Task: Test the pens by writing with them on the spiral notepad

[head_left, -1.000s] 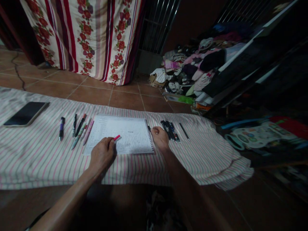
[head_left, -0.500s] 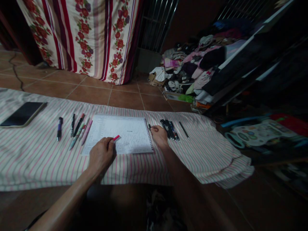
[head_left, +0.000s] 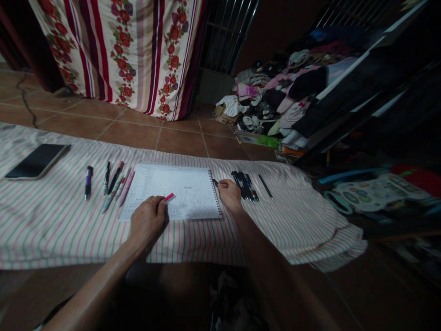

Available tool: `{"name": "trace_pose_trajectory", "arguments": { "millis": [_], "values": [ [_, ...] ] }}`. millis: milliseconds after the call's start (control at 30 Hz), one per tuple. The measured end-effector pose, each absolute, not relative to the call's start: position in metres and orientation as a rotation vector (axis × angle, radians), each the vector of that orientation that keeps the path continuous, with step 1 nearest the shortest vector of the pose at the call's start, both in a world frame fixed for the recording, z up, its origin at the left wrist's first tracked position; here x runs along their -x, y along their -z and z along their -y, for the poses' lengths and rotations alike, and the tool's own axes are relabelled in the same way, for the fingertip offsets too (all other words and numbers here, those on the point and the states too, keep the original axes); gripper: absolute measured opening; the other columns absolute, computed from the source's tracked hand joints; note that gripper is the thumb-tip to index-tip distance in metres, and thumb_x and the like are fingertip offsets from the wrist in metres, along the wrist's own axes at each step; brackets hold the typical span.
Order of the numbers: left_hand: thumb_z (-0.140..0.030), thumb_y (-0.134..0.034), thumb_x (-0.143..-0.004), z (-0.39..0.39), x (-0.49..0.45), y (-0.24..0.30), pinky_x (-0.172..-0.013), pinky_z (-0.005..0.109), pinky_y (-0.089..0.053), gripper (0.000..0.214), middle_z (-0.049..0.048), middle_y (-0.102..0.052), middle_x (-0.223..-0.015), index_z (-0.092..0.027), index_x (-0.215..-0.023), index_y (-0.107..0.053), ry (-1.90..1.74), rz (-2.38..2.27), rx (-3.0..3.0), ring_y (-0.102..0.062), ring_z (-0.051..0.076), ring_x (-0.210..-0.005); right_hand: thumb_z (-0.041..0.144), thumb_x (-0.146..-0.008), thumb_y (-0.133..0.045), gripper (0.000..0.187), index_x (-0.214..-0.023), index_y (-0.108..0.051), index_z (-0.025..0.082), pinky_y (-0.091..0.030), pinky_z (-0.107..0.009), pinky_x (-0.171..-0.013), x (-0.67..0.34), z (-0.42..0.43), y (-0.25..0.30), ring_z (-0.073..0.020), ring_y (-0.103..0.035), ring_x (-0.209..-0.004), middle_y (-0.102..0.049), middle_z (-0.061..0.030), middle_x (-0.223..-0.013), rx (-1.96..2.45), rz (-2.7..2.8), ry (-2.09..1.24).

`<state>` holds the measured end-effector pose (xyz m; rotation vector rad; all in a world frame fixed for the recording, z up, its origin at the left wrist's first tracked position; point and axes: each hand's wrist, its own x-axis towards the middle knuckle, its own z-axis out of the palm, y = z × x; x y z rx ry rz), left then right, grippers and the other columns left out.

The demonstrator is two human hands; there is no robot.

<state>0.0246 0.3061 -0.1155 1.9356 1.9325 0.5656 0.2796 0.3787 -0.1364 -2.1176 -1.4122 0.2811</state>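
My left hand (head_left: 148, 214) rests on the lower left of a spiral notebook (head_left: 161, 177) with a written-on page. Closed fingers there pinch a small bright pink stick-like piece (head_left: 169, 196); whether it is a pen end or a cap cannot be made out. Just past the spiral binding, my right hand (head_left: 230, 193) is closed on a black pen (head_left: 215, 182), whose end sticks out toward the notebook. Right of that hand lie several dark pens (head_left: 248, 187) in a row, and farther right a lone pencil (head_left: 266, 187).
Left of the notebook lie several pens and markers (head_left: 112, 193), a purple-and-black pen (head_left: 88, 183) and a phone (head_left: 37, 161). A striped cloth (head_left: 186, 243) covers the low surface. Beyond are a floral curtain (head_left: 148, 59), heaped clothes (head_left: 275, 87) and a cluttered shelf (head_left: 365, 188).
The whole view has shifted slightly, the things sitting a little farther right. Both hands keep their holds on the pink piece and the black pen; more of the black pen shows.
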Motion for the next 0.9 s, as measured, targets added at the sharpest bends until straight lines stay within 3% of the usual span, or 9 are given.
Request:
{"name": "trace_pose_trajectory", "arguments": {
  "millis": [367, 900],
  "values": [
    [-0.030, -0.034, -0.086, -0.306, -0.024, 0.117, -0.073, 0.031, -0.042, 0.033, 0.0067, -0.065, -0.095, -0.018, -0.102, -0.060, -0.586, -1.921, -1.933, -0.060, 0.022, -0.087, 0.020, -0.074, -0.045, 0.029, -0.095, -0.066, 0.016, -0.042, -0.029, -0.080, -0.279, -0.376, 0.140, -0.0193, -0.061, -0.088, -0.068, -0.0078, -0.093, 2.096, 1.417, -0.256],
    [-0.029, -0.034, -0.086, -0.306, -0.022, 0.114, -0.072, 0.029, -0.041, 0.032, 0.0059, -0.066, -0.094, -0.018, -0.101, -0.060, -0.625, -1.906, -1.907, -0.060, 0.020, -0.085, 0.023, -0.075, -0.046, 0.026, -0.088, -0.067, 0.017, -0.044, -0.026, -0.075, -0.252, -0.369, 0.132, -0.0152, -0.058, -0.073, -0.064, -0.0063, -0.085, 1.793, 1.515, -0.159]
  ]
}}
